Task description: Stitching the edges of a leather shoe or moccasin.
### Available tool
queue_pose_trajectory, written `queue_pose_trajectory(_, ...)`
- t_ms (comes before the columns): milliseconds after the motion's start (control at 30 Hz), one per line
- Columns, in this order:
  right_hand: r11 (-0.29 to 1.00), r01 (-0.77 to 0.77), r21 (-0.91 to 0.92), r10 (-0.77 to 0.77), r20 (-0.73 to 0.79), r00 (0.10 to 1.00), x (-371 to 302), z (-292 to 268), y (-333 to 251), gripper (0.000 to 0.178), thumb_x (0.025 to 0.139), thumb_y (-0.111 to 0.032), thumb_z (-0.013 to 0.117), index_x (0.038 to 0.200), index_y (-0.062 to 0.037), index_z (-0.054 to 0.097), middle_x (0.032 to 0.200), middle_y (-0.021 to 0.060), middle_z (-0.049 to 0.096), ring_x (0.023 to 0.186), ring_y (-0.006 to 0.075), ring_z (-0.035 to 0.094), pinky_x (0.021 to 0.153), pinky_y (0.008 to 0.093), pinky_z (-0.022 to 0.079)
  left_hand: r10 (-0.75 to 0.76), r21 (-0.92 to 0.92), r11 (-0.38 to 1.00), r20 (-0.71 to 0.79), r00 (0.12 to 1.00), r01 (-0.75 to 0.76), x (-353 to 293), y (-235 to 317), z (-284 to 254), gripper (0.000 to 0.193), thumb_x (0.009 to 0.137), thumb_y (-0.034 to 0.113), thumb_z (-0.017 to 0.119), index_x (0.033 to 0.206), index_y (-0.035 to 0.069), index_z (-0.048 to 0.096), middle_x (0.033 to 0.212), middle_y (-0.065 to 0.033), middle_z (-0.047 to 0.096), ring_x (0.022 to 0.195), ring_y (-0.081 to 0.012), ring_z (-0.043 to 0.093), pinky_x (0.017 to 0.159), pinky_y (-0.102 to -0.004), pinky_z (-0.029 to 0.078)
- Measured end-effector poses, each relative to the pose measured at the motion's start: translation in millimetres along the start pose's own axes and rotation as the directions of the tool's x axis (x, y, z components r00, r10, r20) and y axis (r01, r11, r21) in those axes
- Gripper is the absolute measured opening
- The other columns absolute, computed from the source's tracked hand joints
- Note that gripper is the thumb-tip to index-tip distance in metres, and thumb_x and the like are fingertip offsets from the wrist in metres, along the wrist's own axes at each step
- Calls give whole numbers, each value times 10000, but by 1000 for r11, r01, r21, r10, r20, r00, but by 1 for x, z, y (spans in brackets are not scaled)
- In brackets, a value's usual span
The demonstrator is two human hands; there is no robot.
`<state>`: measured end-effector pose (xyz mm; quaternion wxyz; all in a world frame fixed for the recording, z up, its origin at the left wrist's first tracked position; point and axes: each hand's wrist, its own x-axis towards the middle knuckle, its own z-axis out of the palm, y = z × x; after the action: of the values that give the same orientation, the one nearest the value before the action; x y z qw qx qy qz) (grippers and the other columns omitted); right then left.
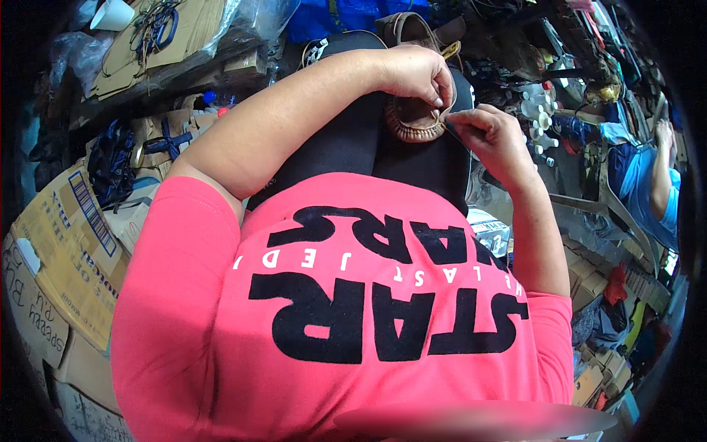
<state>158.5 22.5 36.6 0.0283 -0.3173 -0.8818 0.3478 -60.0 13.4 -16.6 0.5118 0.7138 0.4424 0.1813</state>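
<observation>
A brown leather shoe (417,131) with a gathered, moccasin-like seam round its toe rests on my dark-trousered lap, toe toward me. My left hand (420,74) reaches over the shoe's opening with its fingers curled down. Thumb and fingertips pinch at the upper's inner edge. On the shoe's right side, my right hand (499,140) is closed in a pinch close to the seam. Something small and dark shows at its fingertips, too small to name. Both hands' fingertips are only a little apart. Any thread or needle between them is too fine to make out.
Flattened cardboard (70,250) lies at the left, with stacked brown sheets (140,55) and a white cup (113,15) farther off. Several white bottles (537,110) stand beyond my right hand. Another person in a blue shirt (648,188) is at the far right.
</observation>
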Motion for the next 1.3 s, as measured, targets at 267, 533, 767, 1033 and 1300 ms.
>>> queue_pose_trajectory(267, 912, -120, 393, 53, 177, 983, 12, 1, 50, 234, 827, 32, 616, 1017, -69, 709, 935, 21, 576, 909, 122, 557, 829, 252, 448, 176, 209, 963, -4, 984, -172, -6, 0, -1, 258, 702, 143, 766, 958, 163, 746, 970, -52, 605, 972, -221, 557, 864, -320, 441)
queue_pose_trajectory(533, 859, -143, 491, 38, 216, 976, 17, 6, 56, 218, 825, 14, 625, 1008, -64, 714, 932, 17, 615, 938, 127, 549, 876, 250, 424, 234, 237, 947, -49, 971, -216, -8, -5, 1, 229, 685, 127, 765, 911, 156, 748, 964, -38, 615, 977, -218, 563, 865, -319, 443)
queue_pose_trajectory(767, 949, 12, 316, 38, -149, 988, 1, 36, 31, 175, 766, -50, 722, 939, -80, 716, 802, 34, 605, 757, 127, 559, 713, 271, 449, 322, 371, 916, -458, 829, -151, -32, -4, 28, 245, 712, 162, 741, 948, 125, 692, 993, -71, 614, 934, -266, 610, 813, -369, 488)
queue_pose_trajectory(1033, 999, 52, -5, -52, -218, 975, -20, 34, 10, 232, 792, -22, 654, 991, -127, 709, 715, 72, 485, 660, 228, 517, 613, 331, 426, 304, 633, 774, -359, 883, -9, -99, 1, 35, 134, 778, 129, 660, 877, 83, 584, 964, -105, 563, 826, -325, 589, 765, -435, 467)
queue_pose_trajectory(1300, 948, 20, -316, -92, -214, 973, -32, 49, -3, 362, 806, -53, 621, 1144, -179, 651, 771, 55, 508, 771, 231, 532, 820, 396, 373, 222, 449, 884, -650, 727, 131, -114, 19, 27, 284, 782, -94, 546, 985, 84, 634, 966, -135, 533, 940, -320, 576, 810, -352, 473)
